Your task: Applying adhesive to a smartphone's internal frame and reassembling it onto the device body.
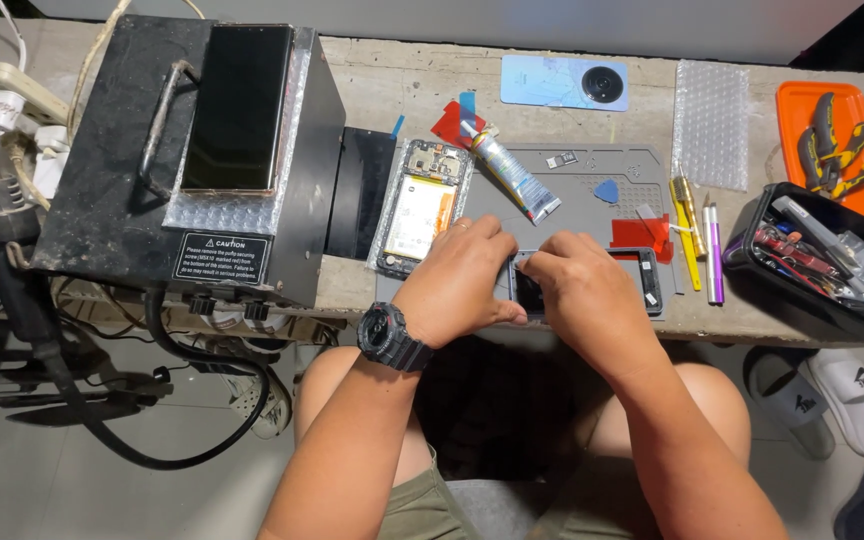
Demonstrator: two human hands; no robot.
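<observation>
Concrete bench [552,75] ran across the scene, with tiled floor below and a pair of white sandals [822,395] at the near right.

Both hands met over a dark phone frame [642,275] lying flat on a grey work mat [572,190] at the near edge of the bench. Left hand [457,280], black wristwatch [392,338] on its wrist, was curled and pressed on the left end of the frame, fingers narrow. Right hand [577,285] lay over the middle of the frame, fingers bent close on it; could not tell whether it pinched a tool. Right end of the frame showed past the right hand, a red scrap [637,233] touching its far side.

Just left of the mat, an opened phone [420,205] lay with battery and boards showing. A glue tube [514,175] lay tilted on the far left part of the mat, a blue pick [606,190] near it. A pale blue back cover [562,82] sat at the far edge.

Left: a black metal box [102,190] with a handle, a dark screen [237,105] resting on top.

Right: bubble wrap [712,120], an orange tray [802,105] with pliers, a black bin [752,255] of tools, pens [712,250] beside the mat.
</observation>
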